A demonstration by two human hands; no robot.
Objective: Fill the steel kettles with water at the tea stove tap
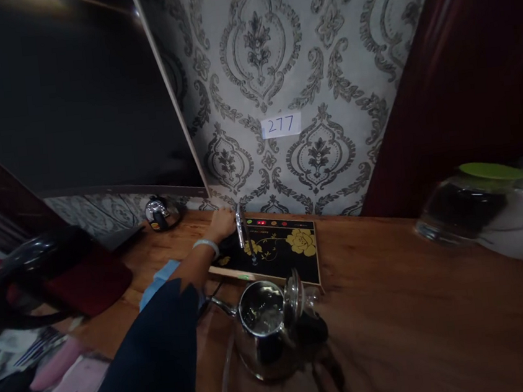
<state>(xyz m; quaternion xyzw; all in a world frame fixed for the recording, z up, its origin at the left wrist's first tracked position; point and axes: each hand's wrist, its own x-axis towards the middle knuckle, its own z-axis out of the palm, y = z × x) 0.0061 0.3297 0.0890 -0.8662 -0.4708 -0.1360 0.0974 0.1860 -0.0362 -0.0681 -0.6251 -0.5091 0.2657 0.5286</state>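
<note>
Left hand [220, 224] stretched to back edge of wooden surface [416, 292], touching rear left corner of black flowered heating plate [281, 253] beside chrome spout [241, 229]; grip state: cannot tell. Right hand [331, 372] dark, blurred at near edge, grasping handle of steel kettle [263, 327], lid open. Glass jug [472, 205] at right edge.

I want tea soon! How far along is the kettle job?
Done: the kettle has its lid flipped open. In hand: the left hand reaches the back of the black flowered hob, by its chrome spout; the right hand holds the kettle's handle. Left: the kettle isn't on the hob yet.
</note>
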